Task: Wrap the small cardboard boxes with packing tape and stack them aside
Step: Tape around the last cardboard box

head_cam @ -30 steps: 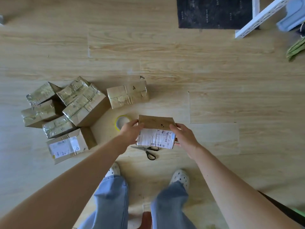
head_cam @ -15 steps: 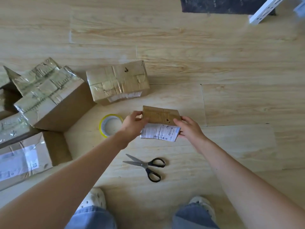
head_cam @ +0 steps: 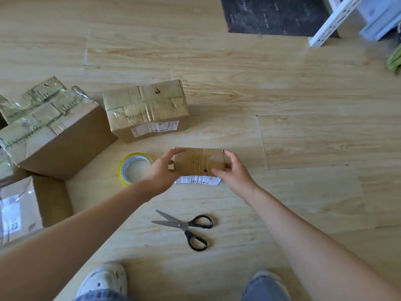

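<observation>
Under me: light wood-grain plank floor [head_cam: 303, 137], evenly lit, soft shadows. Dark speckled mat [head_cam: 275, 16] at the far edge. White perforated rack post [head_cam: 332, 20] crosses its right corner. Beyond it something pale blue [head_cam: 377, 16], blurred.

My left hand [head_cam: 161, 172] covers the left end of the small box [head_cam: 199, 162], and my wrist hides part of the tape roll [head_cam: 130, 168] rim. The print on the box's label [head_cam: 197, 180] is too small for me to read. The wrapped boxes [head_cam: 43, 127] run off the left edge, the dark mat [head_cam: 275, 16] off the top, and a blurred green thing [head_cam: 395, 59] off the right.
</observation>
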Demonstrator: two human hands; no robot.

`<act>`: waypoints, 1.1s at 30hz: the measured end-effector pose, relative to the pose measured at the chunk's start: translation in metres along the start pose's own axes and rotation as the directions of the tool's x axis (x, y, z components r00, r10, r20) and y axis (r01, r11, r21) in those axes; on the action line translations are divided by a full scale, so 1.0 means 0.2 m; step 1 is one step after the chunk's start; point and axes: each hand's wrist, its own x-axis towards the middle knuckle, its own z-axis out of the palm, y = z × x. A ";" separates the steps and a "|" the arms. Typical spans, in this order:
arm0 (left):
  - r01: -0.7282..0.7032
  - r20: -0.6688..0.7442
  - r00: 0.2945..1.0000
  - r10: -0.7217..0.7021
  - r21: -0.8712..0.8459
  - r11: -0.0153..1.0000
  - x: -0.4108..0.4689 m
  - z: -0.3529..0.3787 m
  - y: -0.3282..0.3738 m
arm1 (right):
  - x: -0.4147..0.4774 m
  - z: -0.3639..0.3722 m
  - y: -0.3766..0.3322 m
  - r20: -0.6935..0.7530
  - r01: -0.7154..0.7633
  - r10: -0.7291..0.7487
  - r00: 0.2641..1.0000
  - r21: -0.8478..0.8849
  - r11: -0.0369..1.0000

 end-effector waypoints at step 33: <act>0.043 -0.179 0.968 0.176 0.810 0.585 -0.07 -0.15 -0.48 | -0.13 0.19 -0.01 -0.295 0.107 -0.269 0.917 -0.469 0.877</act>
